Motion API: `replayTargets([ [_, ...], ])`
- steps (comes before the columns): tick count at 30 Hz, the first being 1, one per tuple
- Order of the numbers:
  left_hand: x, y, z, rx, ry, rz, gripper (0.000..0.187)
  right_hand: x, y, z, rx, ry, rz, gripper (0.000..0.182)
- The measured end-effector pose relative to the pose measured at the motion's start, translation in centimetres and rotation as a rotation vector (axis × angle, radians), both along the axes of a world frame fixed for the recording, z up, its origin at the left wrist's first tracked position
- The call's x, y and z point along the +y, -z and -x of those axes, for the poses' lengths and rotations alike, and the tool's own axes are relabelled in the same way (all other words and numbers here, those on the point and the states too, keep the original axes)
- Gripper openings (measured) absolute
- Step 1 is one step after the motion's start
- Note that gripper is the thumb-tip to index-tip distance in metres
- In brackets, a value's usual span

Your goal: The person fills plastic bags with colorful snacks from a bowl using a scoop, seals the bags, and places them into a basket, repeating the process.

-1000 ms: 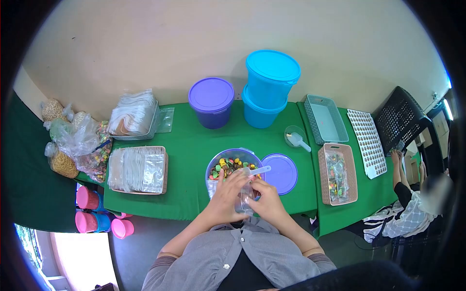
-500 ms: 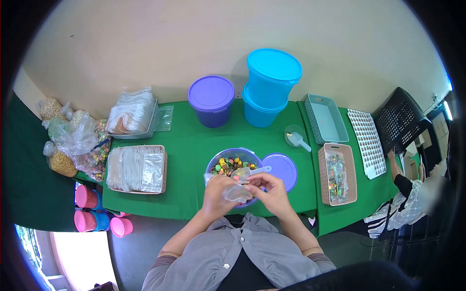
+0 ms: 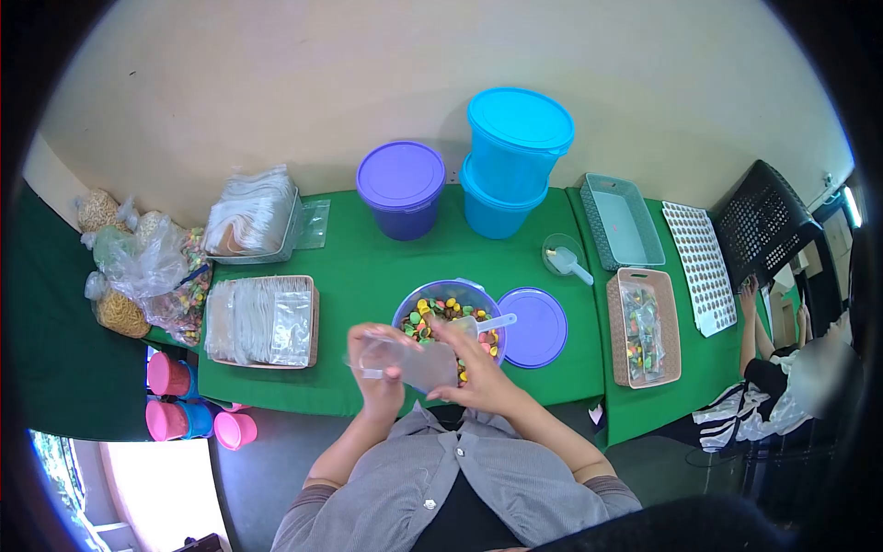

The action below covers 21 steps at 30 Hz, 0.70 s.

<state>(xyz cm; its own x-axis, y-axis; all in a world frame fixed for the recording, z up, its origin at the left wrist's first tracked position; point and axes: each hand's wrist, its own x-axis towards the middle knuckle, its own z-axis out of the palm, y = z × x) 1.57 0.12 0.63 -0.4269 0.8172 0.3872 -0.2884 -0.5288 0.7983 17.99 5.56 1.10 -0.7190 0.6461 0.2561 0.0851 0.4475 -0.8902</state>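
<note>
A clear plastic bag (image 3: 430,366) is stretched between my two hands in front of the bucket. My left hand (image 3: 379,375) closes around its left end, where the clear plastic bunches near the fingers. On the other side my right hand (image 3: 480,375) holds the bag between thumb and fingers. Just beyond, a purple bucket (image 3: 401,313) contains colourful candies (image 3: 451,311) in yellow, green, brown and pink. A clear scoop (image 3: 497,322) rests in the candies, its handle pointing right. My hands hide the bucket's near side.
A purple lid (image 3: 533,328) lies right of the bucket. Baskets of bags (image 3: 248,322) stand left; a beige basket (image 3: 670,331) holds filled packets. Lidded purple (image 3: 400,189) and blue buckets (image 3: 515,138) stand behind. A second scoop (image 3: 579,269) rests in a cup. Another person (image 3: 763,386) works far right.
My hands have moved slightly apart, the left one going left and turning. The bag is now spread flatter between them, while the scoop stays in the bucket.
</note>
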Motion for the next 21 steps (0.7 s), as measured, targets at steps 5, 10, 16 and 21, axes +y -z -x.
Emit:
replayTargets([
  [5, 0.7, -1.2, 4.2, 0.098, -0.268, -0.051, 0.072, 2.7, 1.5, -2.7, -0.574, 0.702, -0.462, 0.067],
  [10, 0.8, 0.7, 6.6, 0.227, -0.456, 0.113, 0.066, 4.1, 6.8, -5.2, -0.258, 0.588, 0.072, 0.048],
  [16, 2.3, 5.3, 5.4, 0.392, -0.433, 0.467, 0.054, 3.9, 8.3, -1.1, 0.296, 0.49, 0.708, 0.028],
  [21, 2.6, 7.5, 3.8, 0.72, -0.443, 0.505, 0.058, 4.7, 4.8, -0.4, 0.084, 0.481, 0.435, 0.019],
])
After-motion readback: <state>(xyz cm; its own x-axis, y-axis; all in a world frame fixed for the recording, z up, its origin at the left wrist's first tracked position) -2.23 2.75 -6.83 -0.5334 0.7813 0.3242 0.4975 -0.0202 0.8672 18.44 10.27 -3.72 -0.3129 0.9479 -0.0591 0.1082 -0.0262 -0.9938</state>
